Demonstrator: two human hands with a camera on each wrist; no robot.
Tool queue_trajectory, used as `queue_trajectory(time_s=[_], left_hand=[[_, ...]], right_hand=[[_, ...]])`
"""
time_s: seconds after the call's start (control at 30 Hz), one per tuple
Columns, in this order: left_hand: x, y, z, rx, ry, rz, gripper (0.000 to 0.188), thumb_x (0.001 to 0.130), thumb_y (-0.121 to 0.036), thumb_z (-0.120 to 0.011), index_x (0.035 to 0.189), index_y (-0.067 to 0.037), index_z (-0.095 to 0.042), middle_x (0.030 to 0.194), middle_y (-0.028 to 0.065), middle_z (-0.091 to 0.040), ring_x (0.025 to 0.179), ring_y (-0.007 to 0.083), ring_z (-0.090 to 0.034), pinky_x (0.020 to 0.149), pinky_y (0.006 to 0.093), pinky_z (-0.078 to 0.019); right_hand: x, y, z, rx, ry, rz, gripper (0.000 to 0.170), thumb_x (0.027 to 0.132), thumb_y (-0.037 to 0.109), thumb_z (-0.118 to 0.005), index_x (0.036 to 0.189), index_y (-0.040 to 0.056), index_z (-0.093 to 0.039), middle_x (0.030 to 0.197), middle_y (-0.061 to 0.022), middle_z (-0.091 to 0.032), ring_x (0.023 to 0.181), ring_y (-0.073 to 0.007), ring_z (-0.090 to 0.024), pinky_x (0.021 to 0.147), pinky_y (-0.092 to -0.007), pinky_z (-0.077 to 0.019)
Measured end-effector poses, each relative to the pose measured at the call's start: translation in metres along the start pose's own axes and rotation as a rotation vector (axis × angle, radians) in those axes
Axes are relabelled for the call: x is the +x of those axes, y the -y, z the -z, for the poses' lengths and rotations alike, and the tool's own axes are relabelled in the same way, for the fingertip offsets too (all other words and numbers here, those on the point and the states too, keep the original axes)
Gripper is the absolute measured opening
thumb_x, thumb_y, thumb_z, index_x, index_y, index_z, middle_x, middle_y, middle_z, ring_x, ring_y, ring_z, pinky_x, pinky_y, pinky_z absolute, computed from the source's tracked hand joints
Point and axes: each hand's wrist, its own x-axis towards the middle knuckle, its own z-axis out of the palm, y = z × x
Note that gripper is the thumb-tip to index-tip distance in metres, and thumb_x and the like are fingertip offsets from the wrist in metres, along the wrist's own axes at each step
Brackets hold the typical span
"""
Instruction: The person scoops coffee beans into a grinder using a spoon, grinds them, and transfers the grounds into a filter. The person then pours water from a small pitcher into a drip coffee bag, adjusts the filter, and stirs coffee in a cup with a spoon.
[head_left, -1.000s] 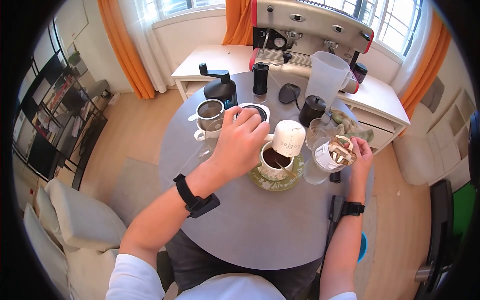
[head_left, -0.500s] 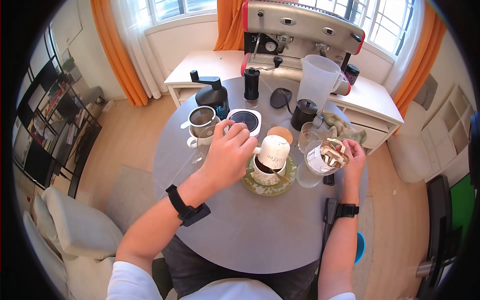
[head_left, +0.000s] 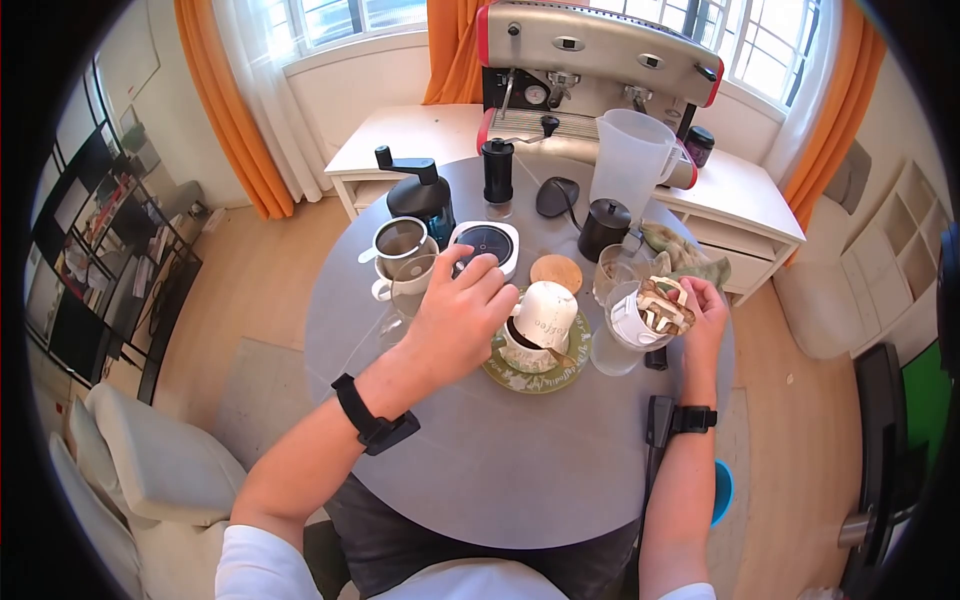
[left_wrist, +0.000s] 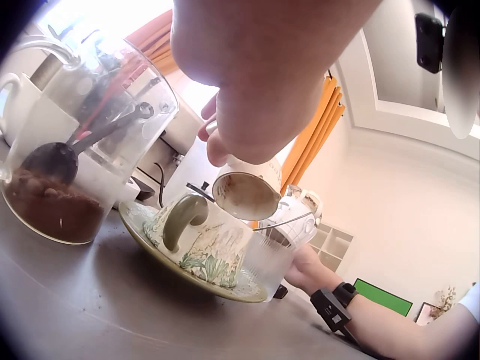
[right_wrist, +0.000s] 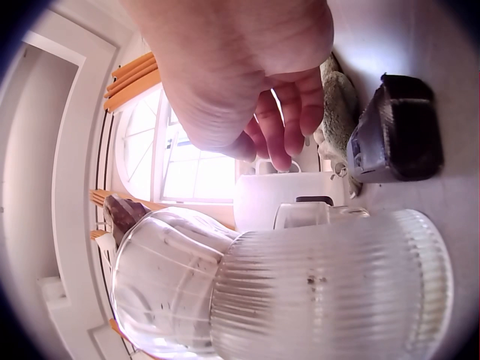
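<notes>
My left hand (head_left: 460, 305) pinches the handle of a small white cup (head_left: 547, 312) lettered "Coffee". This cup is tipped with its mouth (left_wrist: 246, 196) downward, close over a larger patterned cup (left_wrist: 206, 244) of dark liquid. A green saucer (head_left: 530, 382) sits under the larger cup, and a spoon (head_left: 562, 357) leans in it. On the right, my right hand (head_left: 706, 318) is beside a drip coffee bag (head_left: 665, 305) set on a ribbed glass (right_wrist: 330, 285). Its fingers (right_wrist: 271, 131) hang loosely bent, fingertips right at the bag's edge in the head view.
A clear glass jug (left_wrist: 112, 120) with brown powder and a black spoon (left_wrist: 56, 161) stands left. Behind are a hand grinder (head_left: 425, 205), a scale (head_left: 487, 247), a wooden coaster (head_left: 556, 272), a black canister (head_left: 605, 230), a plastic pitcher (head_left: 628, 160) and a cloth (head_left: 690, 255).
My left hand has brought the tipped small cup lower and nearer the larger cup's rim, uncovering the wooden coaster behind. The right hand stays beside the drip bag. The head view has shifted slightly.
</notes>
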Motion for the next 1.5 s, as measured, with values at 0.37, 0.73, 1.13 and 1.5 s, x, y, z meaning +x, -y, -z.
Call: queue_trajectory(time_s=[0.37, 0.73, 1.13, 1.5], left_hand=[[0.003, -0.001, 0.003, 0.006, 0.039, -0.025, 0.018, 0.074, 0.0, -0.07, 0.085, -0.005, -0.057, 0.094, 0.0113, -0.061, 0.112, 0.0306, -0.061, 0.111, 0.052, -0.04], [0.007, 0.003, 0.002, 0.012, 0.005, 0.034, 0.025, 0.071, -0.003, -0.08, 0.085, -0.004, -0.059, 0.095, 0.0129, -0.063, 0.111, 0.0314, -0.062, 0.108, 0.052, -0.041], [0.005, 0.003, 0.001, 0.008, 0.0, 0.034, 0.024, 0.07, -0.002, -0.079, 0.084, -0.004, -0.06, 0.095, 0.0123, -0.064, 0.112, 0.0308, -0.062, 0.108, 0.0516, -0.041], [0.015, 0.008, 0.006, -0.051, 0.019, 0.102, 0.023, 0.073, -0.006, -0.081, 0.085, -0.004, -0.061, 0.093, 0.0105, -0.067, 0.107, 0.0291, -0.065, 0.107, 0.0501, -0.0416]], right_hand=[[-0.002, 0.004, -0.001, -0.02, -0.012, -0.012, 0.018, 0.103, 0.015, -0.069, 0.109, -0.002, -0.072, 0.09, -0.0022, -0.074, 0.08, -0.0074, -0.065, 0.073, -0.0237, -0.0513], [-0.003, 0.001, -0.003, 0.028, -0.022, 0.016, 0.017, 0.104, 0.013, -0.068, 0.109, -0.0028, -0.071, 0.09, -0.0039, -0.074, 0.079, -0.0086, -0.066, 0.072, -0.0241, -0.0525], [-0.005, 0.006, -0.005, 0.052, -0.028, 0.018, 0.015, 0.104, 0.012, -0.067, 0.108, -0.0029, -0.07, 0.087, -0.0041, -0.073, 0.077, -0.0087, -0.065, 0.072, -0.0246, -0.053], [-0.005, 0.006, -0.006, 0.059, -0.031, 0.014, 0.015, 0.104, 0.012, -0.067, 0.108, -0.0027, -0.07, 0.086, -0.0047, -0.074, 0.077, -0.009, -0.066, 0.072, -0.0242, -0.0528]])
